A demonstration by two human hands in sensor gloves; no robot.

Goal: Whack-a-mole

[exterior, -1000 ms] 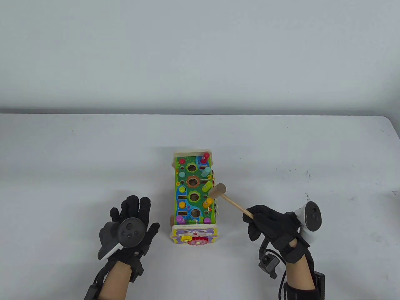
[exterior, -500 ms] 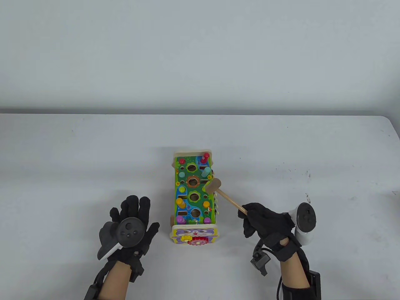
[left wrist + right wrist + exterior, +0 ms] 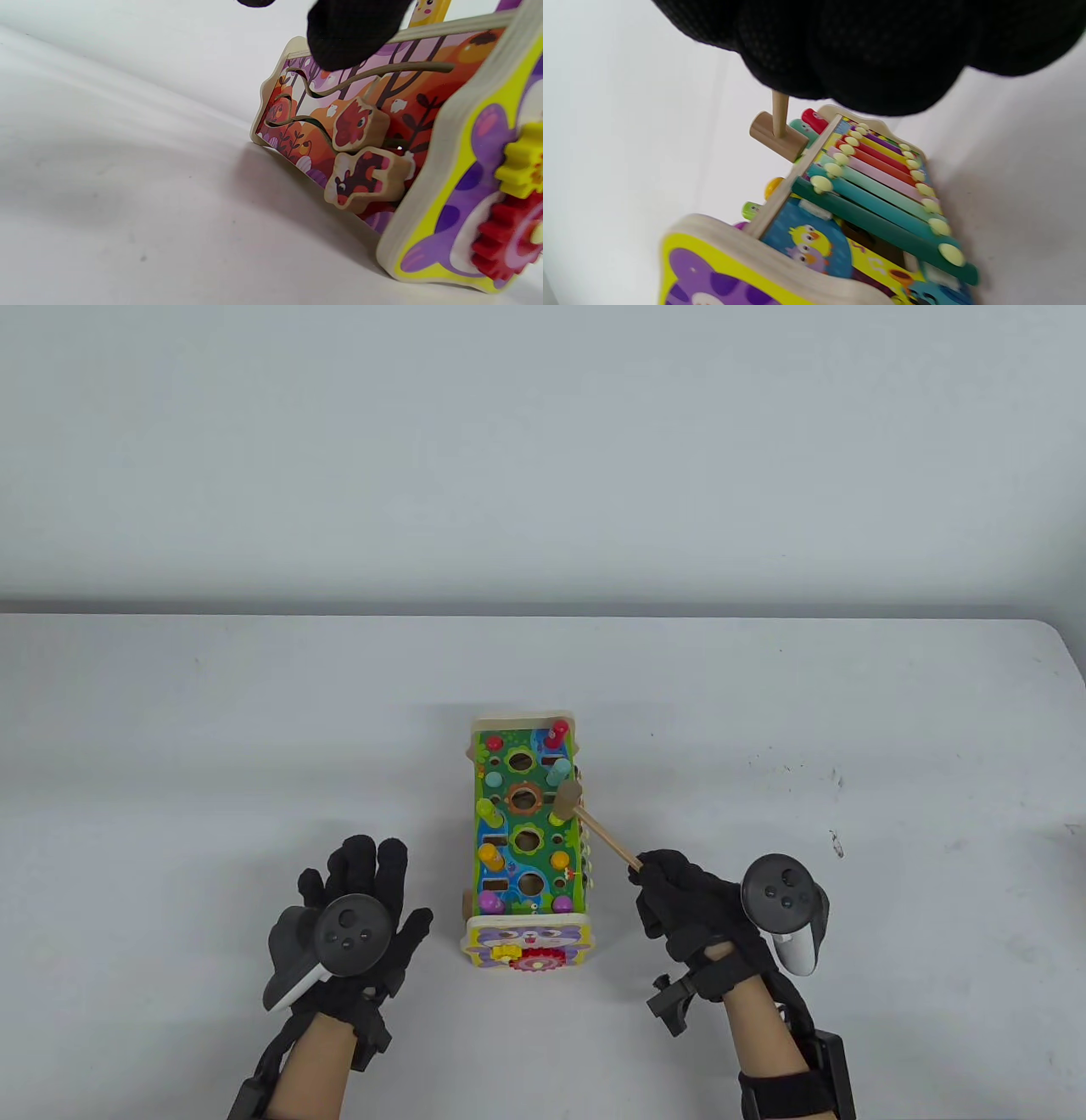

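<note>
— Two hands, one toy: where is everything?

— My right hand is curled tight around the thin handle of the wooden mallet, gripping it at the near end. That hand sits just right of the whack-a-mole toy, off its near right corner. The handle slants up and left from my fist to the toy.

— And the mallet head?

— It is at the toy's right row of pegs, on or just above the green peg, near the toy's middle; I cannot tell whether it touches. In my right wrist view the mallet head sits at the toy's top edge, with the coloured xylophone bars running down the toy's right side.

— What about your left hand?

— My left hand lies on the table just left of the toy's near end, palm down, fingers spread apart, holding nothing. My left wrist view shows one fingertip before the toy's left side panel.

— And the toy itself?

— It stands on the table between my hands, its gear end towards me.
</note>
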